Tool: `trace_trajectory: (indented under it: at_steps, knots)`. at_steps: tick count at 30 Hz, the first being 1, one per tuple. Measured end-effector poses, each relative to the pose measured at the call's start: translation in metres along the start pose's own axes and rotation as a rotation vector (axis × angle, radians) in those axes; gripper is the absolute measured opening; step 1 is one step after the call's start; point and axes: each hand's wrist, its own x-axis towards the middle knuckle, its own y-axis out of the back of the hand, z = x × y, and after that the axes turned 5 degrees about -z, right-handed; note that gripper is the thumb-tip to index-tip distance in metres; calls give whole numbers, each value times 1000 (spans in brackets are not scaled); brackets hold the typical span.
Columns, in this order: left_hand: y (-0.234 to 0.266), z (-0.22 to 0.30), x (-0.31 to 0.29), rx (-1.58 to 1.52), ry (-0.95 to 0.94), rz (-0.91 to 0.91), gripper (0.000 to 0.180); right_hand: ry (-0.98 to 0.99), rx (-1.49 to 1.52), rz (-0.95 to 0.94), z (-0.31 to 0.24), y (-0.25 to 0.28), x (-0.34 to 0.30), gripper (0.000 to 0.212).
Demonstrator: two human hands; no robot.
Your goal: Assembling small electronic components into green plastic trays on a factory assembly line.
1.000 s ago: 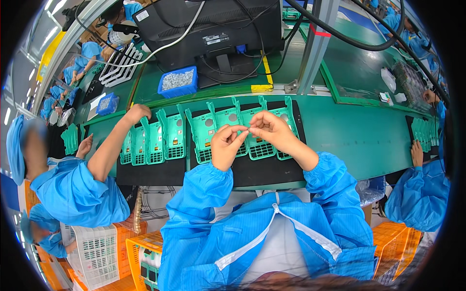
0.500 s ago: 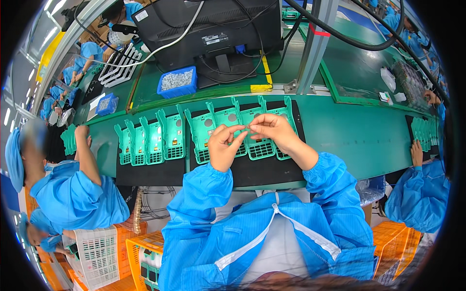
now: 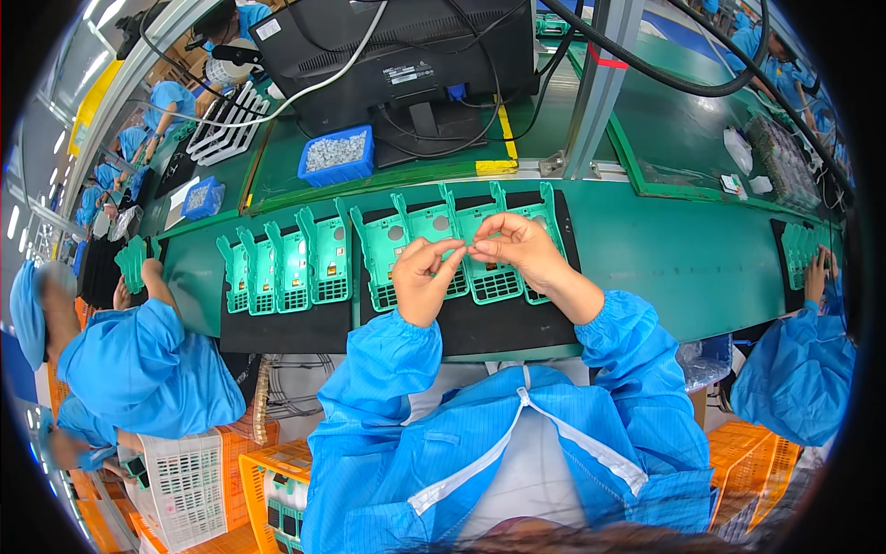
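Change: neighbour's arm on the left, stretched to the green frames a second ago, is drawn back to the tabletop edge; the wearer's hands have barely shifted.
Left hand [image 3: 423, 280]: raised, thumb and forefinger pinched on a tiny part, too small to identify.
Right hand [image 3: 517, 245]: fingertips meeting the left's, pinched on the same small part [image 3: 468, 247].
Part's place: held just above the green plastic frames [image 3: 413, 242] on the black mat [image 3: 498, 323].
Tabletop [image 3: 664, 258]: green.
Behind: blue bin [image 3: 338, 155], monitor [image 3: 406, 46].
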Motion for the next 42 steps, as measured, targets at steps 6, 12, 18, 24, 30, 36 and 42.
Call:
trace_trajectory:
  at_steps: [6,12,18,24,30,36,42]
  knots:
    - [-2,1,-2,38,-101,-21,19,-25,77,17,-4,-3,-2,16]
    - [-2,6,-1,171,-236,6,21,-17,148,-9,4,-4,-3,20]
    - [-1,3,-2,192,-320,9,23,-13,179,6,7,-6,-4,20]
    - [7,6,-3,225,-346,-3,21,-15,84,-34,5,-9,-4,17]
    - [60,-12,6,275,6,40,12,25,-63,-7,1,-14,-5,15]
    - [76,-46,1,481,-47,-53,11,-2,-107,-30,4,-11,-4,14]
    - [72,-51,1,547,-196,-68,12,-3,-136,-19,4,-11,-5,14]
